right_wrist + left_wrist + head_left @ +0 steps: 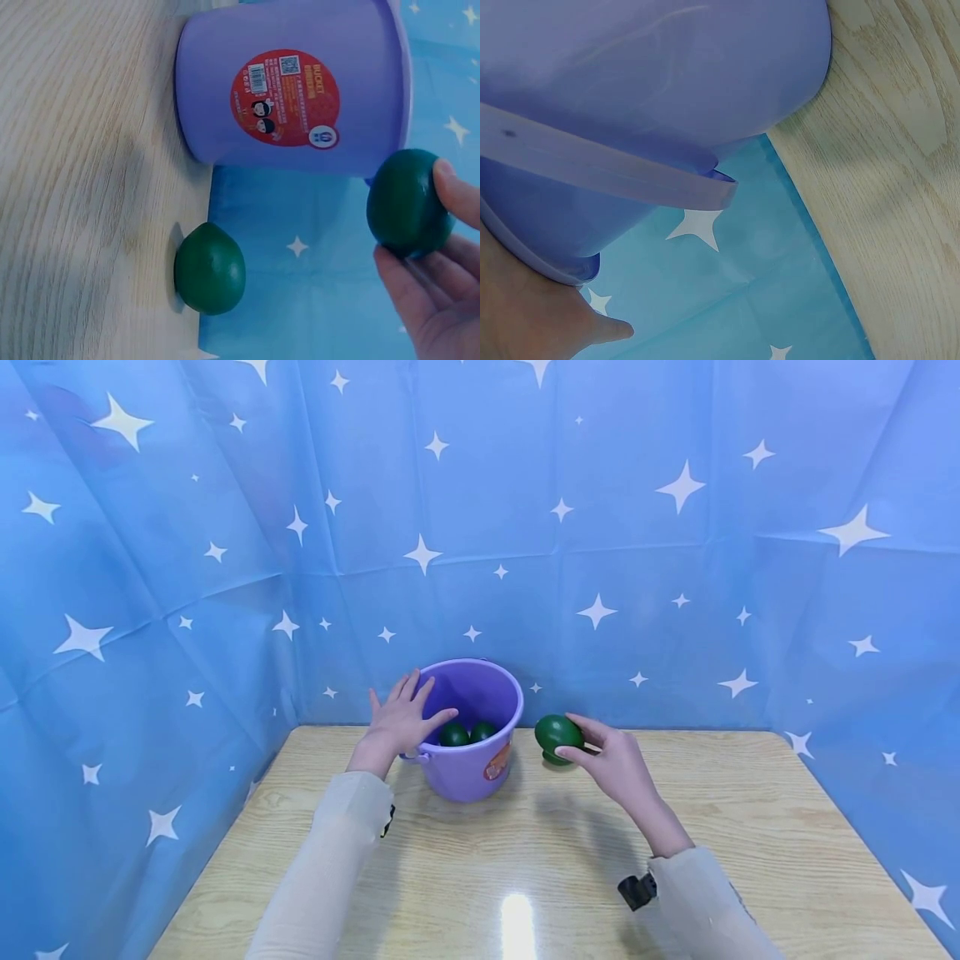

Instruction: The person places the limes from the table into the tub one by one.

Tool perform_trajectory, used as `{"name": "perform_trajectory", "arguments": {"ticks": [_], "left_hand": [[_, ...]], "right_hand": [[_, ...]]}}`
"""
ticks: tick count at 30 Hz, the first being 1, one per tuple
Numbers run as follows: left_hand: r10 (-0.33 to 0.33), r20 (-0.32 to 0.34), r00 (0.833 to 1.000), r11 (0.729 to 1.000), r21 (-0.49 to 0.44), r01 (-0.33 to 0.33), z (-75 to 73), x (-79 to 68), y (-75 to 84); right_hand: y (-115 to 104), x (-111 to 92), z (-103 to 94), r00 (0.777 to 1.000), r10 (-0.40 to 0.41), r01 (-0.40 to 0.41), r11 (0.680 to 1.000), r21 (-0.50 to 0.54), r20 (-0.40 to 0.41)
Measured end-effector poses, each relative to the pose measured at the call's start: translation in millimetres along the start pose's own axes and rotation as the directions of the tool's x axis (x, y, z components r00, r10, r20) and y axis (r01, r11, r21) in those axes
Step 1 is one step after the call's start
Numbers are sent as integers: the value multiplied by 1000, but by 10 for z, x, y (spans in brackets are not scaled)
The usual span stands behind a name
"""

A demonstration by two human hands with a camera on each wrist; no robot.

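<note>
A purple bucket point(467, 774) stands upright at the back of the table, with two dark green limes point(453, 734) inside. My left hand point(399, 720) rests at its left rim, fingers spread and thumb over the opening. In the left wrist view, the bucket's handle point(607, 165) hangs along its side. To the right of the bucket, my right hand point(617, 762) pinches another smooth lime point(407, 202) between thumb and fingers, held above the tabletop. Below it, one more lime point(210, 268) lies on the table, mostly hidden behind the held one in the head view.
The wooden table point(465, 877) extends towards me and to both sides. A blue star-printed curtain point(510, 510) stands close behind the bucket and along both sides. A round red label point(285, 97) is on the bucket's wall.
</note>
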State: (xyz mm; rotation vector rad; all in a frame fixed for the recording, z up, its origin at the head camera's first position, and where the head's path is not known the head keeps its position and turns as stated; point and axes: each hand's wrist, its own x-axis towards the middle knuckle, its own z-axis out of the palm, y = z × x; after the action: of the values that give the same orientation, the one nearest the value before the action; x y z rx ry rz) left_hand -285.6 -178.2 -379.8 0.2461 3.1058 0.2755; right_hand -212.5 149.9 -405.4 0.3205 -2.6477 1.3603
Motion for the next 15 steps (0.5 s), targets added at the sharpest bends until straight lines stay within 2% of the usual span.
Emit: {"name": "perform_trajectory", "arguments": {"ticks": [15], "left_hand": [[10, -8, 1000, 1000, -6, -10, -49, -53, 32]], "right_hand": [[-67, 29, -12, 1000, -3, 3, 1000, 0, 9]]}}
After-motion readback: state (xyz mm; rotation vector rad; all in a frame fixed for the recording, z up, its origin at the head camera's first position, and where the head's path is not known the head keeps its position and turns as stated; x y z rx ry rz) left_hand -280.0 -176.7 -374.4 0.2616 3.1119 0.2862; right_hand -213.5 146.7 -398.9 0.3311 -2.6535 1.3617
